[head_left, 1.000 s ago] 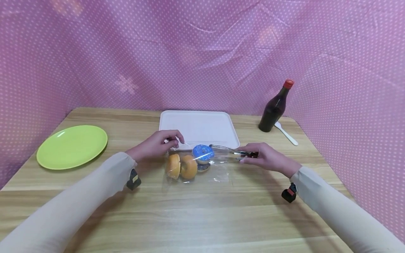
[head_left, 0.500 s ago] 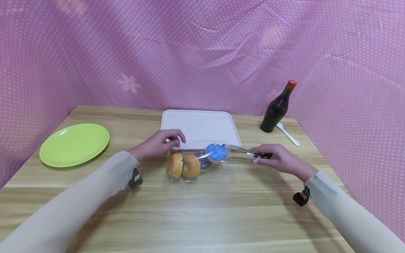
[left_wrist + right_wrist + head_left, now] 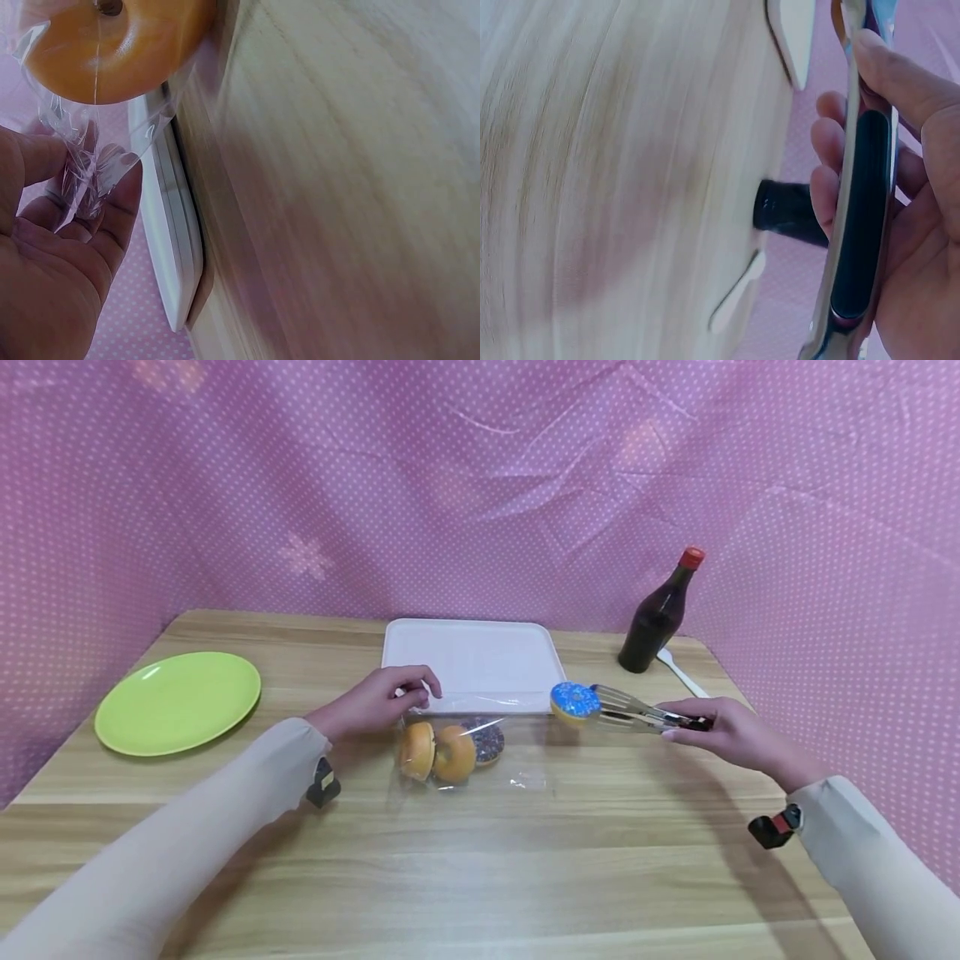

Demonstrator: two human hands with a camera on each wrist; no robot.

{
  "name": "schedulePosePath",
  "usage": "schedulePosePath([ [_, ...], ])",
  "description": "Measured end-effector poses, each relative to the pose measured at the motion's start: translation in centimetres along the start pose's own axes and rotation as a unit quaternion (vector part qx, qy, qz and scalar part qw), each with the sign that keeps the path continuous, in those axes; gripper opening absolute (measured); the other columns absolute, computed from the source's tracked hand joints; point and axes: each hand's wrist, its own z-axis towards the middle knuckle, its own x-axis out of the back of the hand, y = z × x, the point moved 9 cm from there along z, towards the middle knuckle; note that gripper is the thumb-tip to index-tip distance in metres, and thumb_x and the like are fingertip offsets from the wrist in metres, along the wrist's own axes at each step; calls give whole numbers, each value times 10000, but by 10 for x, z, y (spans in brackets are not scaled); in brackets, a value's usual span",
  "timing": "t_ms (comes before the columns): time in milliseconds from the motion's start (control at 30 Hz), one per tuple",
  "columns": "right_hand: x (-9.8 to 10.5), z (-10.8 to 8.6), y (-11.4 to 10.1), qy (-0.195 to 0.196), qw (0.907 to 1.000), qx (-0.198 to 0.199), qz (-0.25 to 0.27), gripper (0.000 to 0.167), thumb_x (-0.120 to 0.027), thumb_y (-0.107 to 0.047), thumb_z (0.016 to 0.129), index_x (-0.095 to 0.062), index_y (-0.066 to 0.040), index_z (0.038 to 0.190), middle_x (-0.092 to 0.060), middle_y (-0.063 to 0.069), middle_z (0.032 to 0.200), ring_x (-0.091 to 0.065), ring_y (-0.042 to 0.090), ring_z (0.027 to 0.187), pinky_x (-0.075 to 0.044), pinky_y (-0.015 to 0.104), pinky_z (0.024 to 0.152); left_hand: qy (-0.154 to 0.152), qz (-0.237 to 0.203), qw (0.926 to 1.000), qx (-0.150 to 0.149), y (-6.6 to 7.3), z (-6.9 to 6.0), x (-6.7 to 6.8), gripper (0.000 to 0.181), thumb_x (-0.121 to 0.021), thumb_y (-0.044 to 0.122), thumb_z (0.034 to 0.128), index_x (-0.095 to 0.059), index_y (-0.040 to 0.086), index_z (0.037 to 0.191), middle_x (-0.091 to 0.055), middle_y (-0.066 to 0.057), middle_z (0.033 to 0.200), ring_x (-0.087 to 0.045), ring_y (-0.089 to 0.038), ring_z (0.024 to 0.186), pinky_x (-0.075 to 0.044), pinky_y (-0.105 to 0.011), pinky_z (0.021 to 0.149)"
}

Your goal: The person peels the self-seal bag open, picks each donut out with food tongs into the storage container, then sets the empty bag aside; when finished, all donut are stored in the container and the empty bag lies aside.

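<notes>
The left hand (image 3: 378, 697) pinches the gathered end of a clear plastic bag (image 3: 517, 777); in the left wrist view its fingers (image 3: 120, 202) curl round the crumpled plastic. Inside the bag lie two plain orange-brown donuts (image 3: 454, 754) and a dark sprinkled donut (image 3: 486, 742). The right hand (image 3: 731, 735) grips metal tongs (image 3: 633, 708), whose tips hold a blue sprinkled donut (image 3: 575, 701) outside the bag, at its right. In the right wrist view the thumb and fingers close round the tongs' dark handle (image 3: 866, 210).
A white tray (image 3: 472, 652) lies behind the bag. At the left is a green plate (image 3: 177, 703). A dark bottle with a red cap (image 3: 654, 618) stands at the back right, beside a white utensil (image 3: 684, 677). A pink dotted cloth (image 3: 480, 493) hangs round the table.
The right hand and tongs have moved right, drawing the blue donut out of the bag from on top of the dark one. The left hand has stayed nearly still.
</notes>
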Motion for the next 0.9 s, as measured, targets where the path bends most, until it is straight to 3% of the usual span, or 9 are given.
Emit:
schedulePosePath([
  [133, 0, 8, 14, 122, 9991, -406, -92, 408, -755, -142, 963, -685, -9, 1342, -747, 74, 937, -525, -17, 700, -469, 198, 619, 5, -12, 10000, -44, -1, 1, -2, 150, -569, 37, 1050, -685, 77, 1136, -702, -98, 1033, -643, -223, 974, -536, -297, 788],
  [367, -24, 59, 0, 369, 9983, 102, -428, 383, -766, -150, 955, -708, -3, 1303, -767, 107, 967, -554, 50, 747, -470, 195, 684, 20, -30, 10000, -39, -1, -1, -2, 144, -571, 35, 1048, -683, 66, 1134, -701, -114, 1038, -647, -234, 981, -543, -314, 808],
  [500, -43, 96, -15, 179, 9977, 96, -644, 393, -748, -192, 977, -700, -14, 1324, -771, 158, 1078, -585, 180, 811, -504, 315, 762, 43, -61, 9999, -121, -2, -1, -4, 138, -577, 24, 1042, -685, 73, 1112, -702, -120, 1011, -642, -225, 952, -531, -279, 786],
  [700, -64, 148, -28, -129, 9979, -227, -589, 458, -690, -223, 1019, -625, 7, 1410, -699, 220, 1341, -672, 349, 1154, -515, 528, 1049, 12, -180, 9996, -208, -2, 0, -8, 155, -550, 0, 1046, -681, 62, 1101, -699, -122, 967, -610, -202, 887, -516, -256, 731],
  [800, -75, 167, -35, -224, 9978, -291, -553, 492, -677, -226, 1026, -588, 31, 1435, -638, 241, 1427, -613, 403, 1326, -451, 544, 1158, -7, -205, 9996, -169, -3, 0, -8, 156, -547, -1, 1047, -680, 56, 1105, -696, -124, 967, -608, -204, 882, -521, -257, 733],
  [900, -85, 182, -42, -264, 9977, -332, -538, 502, -680, -218, 1021, -577, 34, 1443, -605, 243, 1466, -577, 415, 1374, -430, 536, 1185, 9, -190, 9998, -108, -5, -1, -7, 150, -551, 9, 1050, -678, 53, 1116, -691, -123, 983, -607, -205, 893, -527, -262, 746],
])
